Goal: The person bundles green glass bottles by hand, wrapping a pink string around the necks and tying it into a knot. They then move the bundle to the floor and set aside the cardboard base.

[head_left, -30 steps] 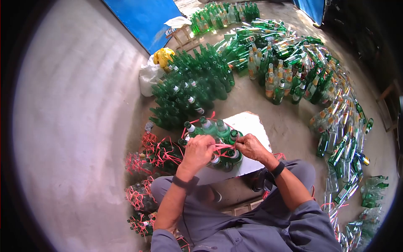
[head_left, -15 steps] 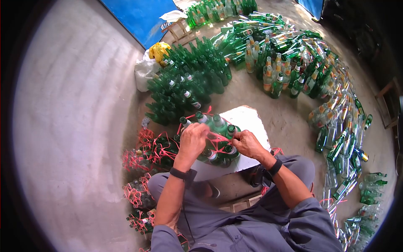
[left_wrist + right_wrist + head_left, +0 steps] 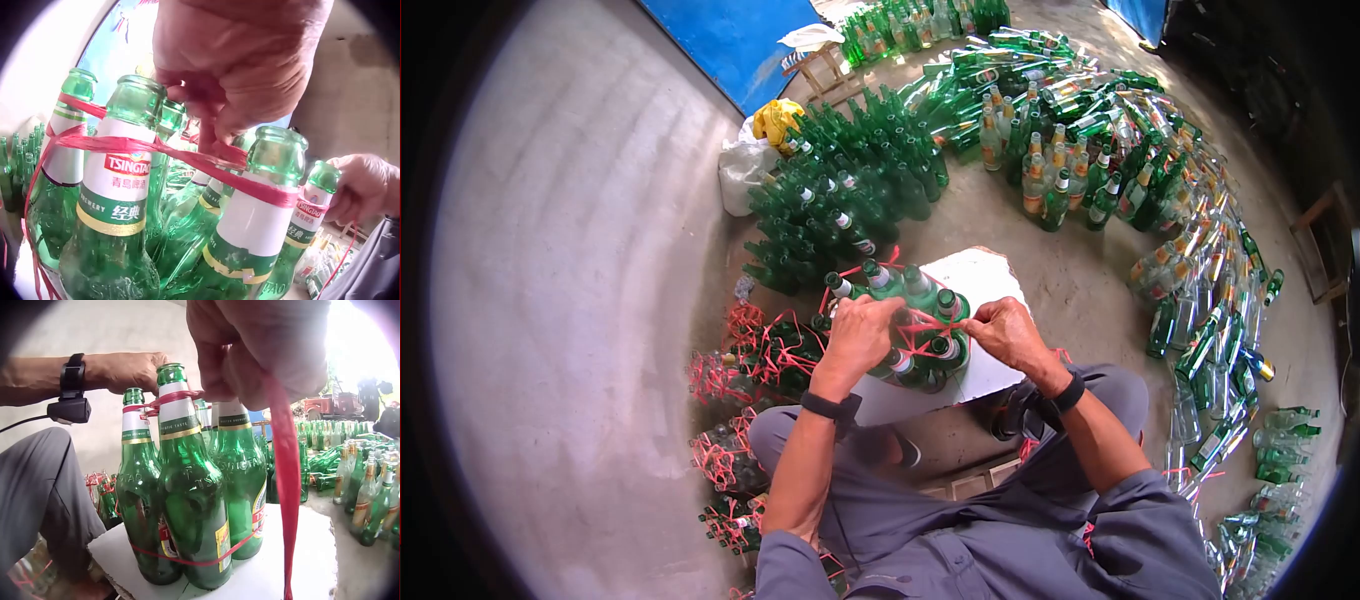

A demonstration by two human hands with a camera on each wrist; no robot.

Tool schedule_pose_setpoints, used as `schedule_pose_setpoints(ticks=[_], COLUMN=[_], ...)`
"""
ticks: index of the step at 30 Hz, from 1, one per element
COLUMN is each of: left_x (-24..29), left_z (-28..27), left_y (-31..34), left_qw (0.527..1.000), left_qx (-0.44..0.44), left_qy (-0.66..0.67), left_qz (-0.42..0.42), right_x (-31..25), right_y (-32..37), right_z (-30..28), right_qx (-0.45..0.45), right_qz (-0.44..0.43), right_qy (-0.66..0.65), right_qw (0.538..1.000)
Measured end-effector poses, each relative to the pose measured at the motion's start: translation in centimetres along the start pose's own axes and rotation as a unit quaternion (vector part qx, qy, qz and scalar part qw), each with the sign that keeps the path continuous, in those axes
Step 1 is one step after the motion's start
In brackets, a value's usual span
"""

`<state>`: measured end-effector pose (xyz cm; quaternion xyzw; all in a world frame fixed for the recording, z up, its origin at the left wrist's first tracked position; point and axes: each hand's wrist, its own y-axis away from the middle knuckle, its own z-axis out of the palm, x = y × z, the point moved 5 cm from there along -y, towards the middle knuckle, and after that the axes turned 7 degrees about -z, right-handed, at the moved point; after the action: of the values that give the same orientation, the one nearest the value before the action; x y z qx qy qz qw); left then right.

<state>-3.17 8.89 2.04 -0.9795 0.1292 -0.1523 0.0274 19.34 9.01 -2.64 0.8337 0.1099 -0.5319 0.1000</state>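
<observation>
Several green beer bottles (image 3: 194, 481) stand bundled upright on a white board (image 3: 990, 285), red plastic ribbon (image 3: 119, 144) wound round their necks. Another loop of ribbon circles them lower down in the right wrist view. My left hand (image 3: 858, 335) is over the bundle's left side, its curled fingertips pinching the ribbon between the necks in the left wrist view. At the right side my right hand (image 3: 1008, 332) pinches the ribbon beside a bottle neck. From that hand a loose ribbon length (image 3: 287, 481) hangs down in front of the bottles.
Many upright green bottles (image 3: 870, 190) stand beyond the board. A long heap of lying bottles (image 3: 1200, 320) curves along the right. Ribbon-tied bottle bundles (image 3: 775, 350) stand at the left, near the wall (image 3: 580, 280). My bent knees flank the board.
The ribbon was stretched between both hands above the necks a second ago. My left hand then lifted and came back down by the necks; my right hand has drawn slightly right.
</observation>
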Motion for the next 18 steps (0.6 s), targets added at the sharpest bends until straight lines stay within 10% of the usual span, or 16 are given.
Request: schedule_pose_setpoints(ticks=[18], left_x=[7.8], left_z=[2.6], left_y=[3.0], left_qw=[0.987], left_qx=[0.145], left_qy=[-0.044], left_qz=[-0.061], right_x=[1.0], right_y=[0.4], right_z=[-1.7], right_qx=[0.044], right_qz=[-0.094], right_qy=[0.081], right_qw=[0.991])
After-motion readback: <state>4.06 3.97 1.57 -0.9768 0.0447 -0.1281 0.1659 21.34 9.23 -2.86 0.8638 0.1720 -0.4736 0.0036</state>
